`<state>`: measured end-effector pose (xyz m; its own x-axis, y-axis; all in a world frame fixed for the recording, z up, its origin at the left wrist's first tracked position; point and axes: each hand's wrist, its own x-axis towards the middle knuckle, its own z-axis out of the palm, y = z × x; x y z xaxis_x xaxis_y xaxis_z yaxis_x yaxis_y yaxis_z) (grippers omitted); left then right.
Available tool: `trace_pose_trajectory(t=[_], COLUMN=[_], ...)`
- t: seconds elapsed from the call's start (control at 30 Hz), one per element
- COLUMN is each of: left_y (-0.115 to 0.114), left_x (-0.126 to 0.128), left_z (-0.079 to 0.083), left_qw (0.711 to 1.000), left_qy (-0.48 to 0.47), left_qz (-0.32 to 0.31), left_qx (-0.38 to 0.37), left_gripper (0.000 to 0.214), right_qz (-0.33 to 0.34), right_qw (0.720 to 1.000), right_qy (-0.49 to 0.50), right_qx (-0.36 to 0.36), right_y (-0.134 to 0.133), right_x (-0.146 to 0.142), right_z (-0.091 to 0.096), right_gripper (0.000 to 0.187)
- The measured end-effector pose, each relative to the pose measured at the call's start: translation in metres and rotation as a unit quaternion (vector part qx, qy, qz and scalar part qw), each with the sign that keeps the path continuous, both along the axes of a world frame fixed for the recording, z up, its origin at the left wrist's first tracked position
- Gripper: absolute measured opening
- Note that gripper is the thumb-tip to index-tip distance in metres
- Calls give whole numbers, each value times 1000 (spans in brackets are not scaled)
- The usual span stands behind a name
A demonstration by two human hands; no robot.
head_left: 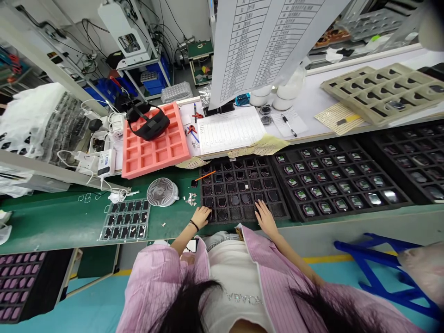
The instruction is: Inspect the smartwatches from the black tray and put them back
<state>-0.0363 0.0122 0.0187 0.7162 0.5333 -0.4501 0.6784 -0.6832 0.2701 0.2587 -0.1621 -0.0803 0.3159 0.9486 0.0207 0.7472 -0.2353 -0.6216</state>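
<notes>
A black foam tray [237,213] lies in front of me on the green bench, with dark, rounded-square watch-like parts in many of its pockets. My left hand [200,217] rests at the tray's front left corner, fingers stretched over its edge beside a dark part. My right hand [266,218] lies on the front right of the tray, fingers apart and fingertips near a pocket; I see nothing held in it. An orange stick [205,175] lies across the tray's back left edge. Small white pieces [190,199] are scattered left of the tray.
Right of it stands another black tray [335,175] full of parts. To the left are a small round fan [162,192] and a clear plastic tray [125,220] of black pieces. A pink foam tray [156,157] bears a black headset [149,124]. Printed sheets [256,51] hang ahead.
</notes>
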Motion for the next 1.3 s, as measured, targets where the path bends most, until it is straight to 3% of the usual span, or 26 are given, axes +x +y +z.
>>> trace_pose_trajectory(t=[0.17,0.4,0.57,0.7,0.77,0.9,1.03,1.1,1.2,1.3], left_y=[-13,-34,-38,-30,-24,-14,-12,-13,-13,-12], left_x=[25,82,84,76,85,145,224,252,272,276], left_z=[9,-9,-9,3,9,14,7,3,-2,-6], left_qw=[999,994,995,996,997,999,995,993,989,987], left_qy=[0,60,61,47,27,-34,-57,-48,-28,-17], left_qz=[46,82,80,80,71,3,-78,-108,-139,-159], left_qx=[30,27,23,16,12,-6,-27,-31,-28,-20], left_gripper=[47,44,36,37,40,44,43,41,36,36], right_qz=[-1,-2,0,-11,-39,-108,-154,-179,-217,-251], right_qw=[1000,1000,1000,998,994,984,975,970,962,951], right_qy=[0,-7,12,63,92,132,134,132,133,141], right_qx=[1,4,14,24,35,58,86,93,103,108], right_y=[0,-1,1,-1,-6,-19,-29,-35,-43,-51], right_x=[0,-1,0,1,0,-1,3,6,10,10], right_z=[-1,-1,0,8,14,27,35,37,37,33], right_gripper=[54,53,53,53,52,49,47,46,44,42])
